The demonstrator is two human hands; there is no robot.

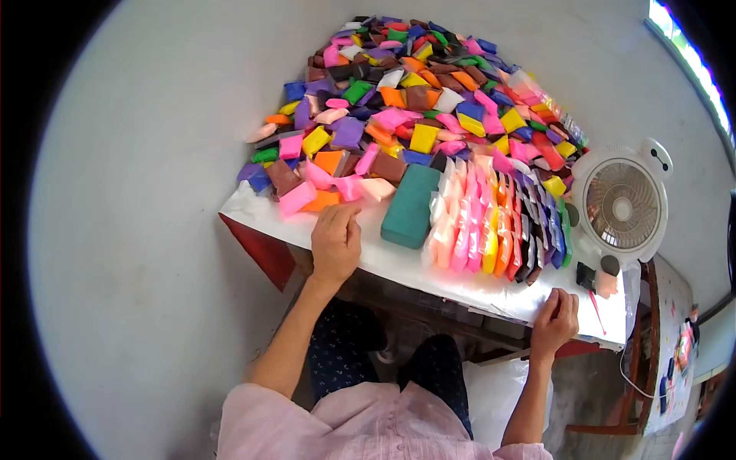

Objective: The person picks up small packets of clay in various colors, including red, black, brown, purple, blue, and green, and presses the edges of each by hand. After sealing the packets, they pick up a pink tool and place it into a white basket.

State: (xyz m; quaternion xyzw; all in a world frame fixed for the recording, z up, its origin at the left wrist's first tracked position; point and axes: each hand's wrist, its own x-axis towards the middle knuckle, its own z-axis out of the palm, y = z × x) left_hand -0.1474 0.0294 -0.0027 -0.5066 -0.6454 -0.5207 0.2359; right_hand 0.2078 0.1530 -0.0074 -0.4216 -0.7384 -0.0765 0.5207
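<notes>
My left hand [337,239] rests at the front edge of the white-covered table, fingers curled under and no object showing in them. Just beyond it lie an orange packet [320,202] and a pink packet [297,199]. My right hand [556,322] is loosely fisted at the table's front edge further right, nothing visible in it. Between the hands, a green block [412,205] sits beside a row of clear-wrapped packets [491,222] standing on edge, sorted by colour from pale pink through yellow and red to blue and green.
A large heap of coloured packets [424,138] covers the back of the table against the wall. On the right stands a white fan [622,203]. Near it lie a black packet [586,274], a peach packet [606,284] and a thin red tool [597,313].
</notes>
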